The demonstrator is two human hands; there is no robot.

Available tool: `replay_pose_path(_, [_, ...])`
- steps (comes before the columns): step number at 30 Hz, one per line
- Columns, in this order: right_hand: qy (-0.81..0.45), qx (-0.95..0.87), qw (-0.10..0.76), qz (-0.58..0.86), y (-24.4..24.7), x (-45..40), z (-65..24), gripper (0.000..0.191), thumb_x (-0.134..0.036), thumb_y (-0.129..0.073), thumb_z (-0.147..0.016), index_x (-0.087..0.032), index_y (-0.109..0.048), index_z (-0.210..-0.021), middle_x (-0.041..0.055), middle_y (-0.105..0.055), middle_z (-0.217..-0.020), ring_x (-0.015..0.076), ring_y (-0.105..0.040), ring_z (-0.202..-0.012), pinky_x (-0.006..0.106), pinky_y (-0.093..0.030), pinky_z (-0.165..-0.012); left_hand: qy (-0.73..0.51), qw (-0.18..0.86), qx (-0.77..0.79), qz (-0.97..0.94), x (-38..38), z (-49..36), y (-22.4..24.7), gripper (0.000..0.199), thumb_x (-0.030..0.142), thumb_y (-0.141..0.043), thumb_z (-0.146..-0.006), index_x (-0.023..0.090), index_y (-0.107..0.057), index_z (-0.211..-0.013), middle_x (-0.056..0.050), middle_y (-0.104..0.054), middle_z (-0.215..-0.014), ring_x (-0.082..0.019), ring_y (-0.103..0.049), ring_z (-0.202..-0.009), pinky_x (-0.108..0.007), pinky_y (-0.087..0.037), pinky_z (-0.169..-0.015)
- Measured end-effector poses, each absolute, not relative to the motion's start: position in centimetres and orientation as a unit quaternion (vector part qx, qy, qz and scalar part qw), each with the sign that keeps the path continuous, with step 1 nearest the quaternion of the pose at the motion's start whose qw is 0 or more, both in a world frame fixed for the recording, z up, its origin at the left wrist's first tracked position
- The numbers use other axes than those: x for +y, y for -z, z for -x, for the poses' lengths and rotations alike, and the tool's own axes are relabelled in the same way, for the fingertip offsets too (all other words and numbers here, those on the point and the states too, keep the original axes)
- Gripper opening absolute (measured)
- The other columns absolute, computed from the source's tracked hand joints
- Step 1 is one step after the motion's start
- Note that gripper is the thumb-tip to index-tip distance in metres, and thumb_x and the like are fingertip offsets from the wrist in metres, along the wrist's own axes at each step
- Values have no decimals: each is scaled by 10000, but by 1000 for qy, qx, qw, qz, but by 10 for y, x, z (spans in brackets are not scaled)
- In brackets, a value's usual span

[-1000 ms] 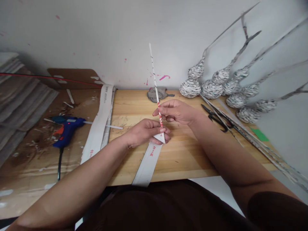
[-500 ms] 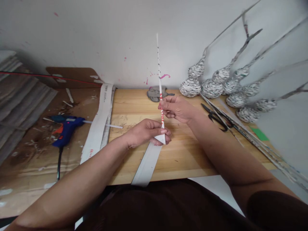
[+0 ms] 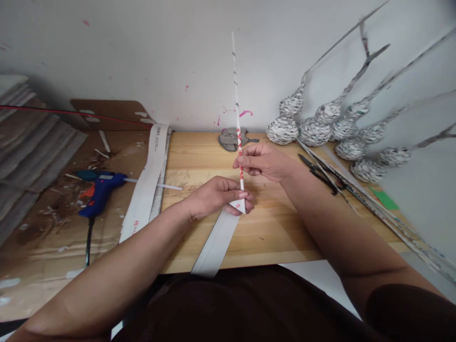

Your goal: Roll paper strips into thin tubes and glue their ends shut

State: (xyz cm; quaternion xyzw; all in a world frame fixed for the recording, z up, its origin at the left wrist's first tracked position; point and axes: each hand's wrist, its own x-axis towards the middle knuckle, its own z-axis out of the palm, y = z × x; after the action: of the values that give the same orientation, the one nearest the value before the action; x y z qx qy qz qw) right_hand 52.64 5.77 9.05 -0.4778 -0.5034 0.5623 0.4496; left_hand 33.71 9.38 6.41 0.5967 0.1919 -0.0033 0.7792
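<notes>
A thin rolled paper stick (image 3: 235,90), white with red and dark marks, stands nearly upright in front of the wall. Near its lower part, the thumb and fingers of my right hand (image 3: 261,162) pinch it. My left hand (image 3: 217,197) grips the bottom end, where the flat paper strip (image 3: 217,244) meets the roll. That strip slants down over the wooden board (image 3: 278,237) to its front edge, close to my body. Behind the stick lies a grey rag-like piece (image 3: 228,139).
A blue glue gun (image 3: 101,192) lies on cardboard at left, beside stacked paper strips (image 3: 144,190). Woven paper gourd shapes (image 3: 281,129) line the wall at right. Black scissors (image 3: 320,175) and long paper sticks (image 3: 377,209) lie on the right.
The paper stick reaches higher, and its markings have turned and shifted upward. The strip's lower part has swung slightly left. My right hand has moved slightly down; my left hand stays almost in place.
</notes>
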Motion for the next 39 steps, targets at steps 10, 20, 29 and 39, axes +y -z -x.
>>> replay_pose_path(10, [-557, -522, 450, 462, -89, 58, -528, 276, -366, -749, -741, -98, -688, -769, -4, -554, -613, 36, -362, -467, 184, -232, -388, -2, 779, 189, -598, 93, -338, -63, 296, 381, -659, -816, 132, -701, -970, -115, -723, -936, -214, -670, -901, -374, -551, -787])
replay_pose_path(20, [-585, -517, 437, 445, -85, 58, -530, 261, -345, -756, -740, -94, -688, -764, -34, -490, -535, 41, -377, -464, 169, -232, -381, -4, 775, 190, -603, 94, -337, -65, 316, 394, -658, -814, 135, -698, -991, -120, -719, -954, -221, -666, -919, -376, -550, -791])
replay_pose_path(29, [-549, -492, 480, 475, -85, 60, -525, 268, -356, -786, -698, -118, -664, -714, -27, -508, -550, 40, -376, -462, 169, -209, -368, -2, 775, 179, -606, 93, -338, -64, 293, 379, -638, -830, 135, -701, -980, -117, -711, -955, -213, -656, -920, -380, -548, -796])
replay_pose_path(39, [-566, -475, 488, 466, -86, 59, -525, 286, -369, -789, -696, -116, -659, -724, -31, -480, -546, 45, -380, -467, 171, -184, -360, 2, 770, 185, -610, 92, -337, -66, 308, 391, -638, -826, 134, -700, -984, -121, -708, -966, -213, -649, -929, -370, -547, -794])
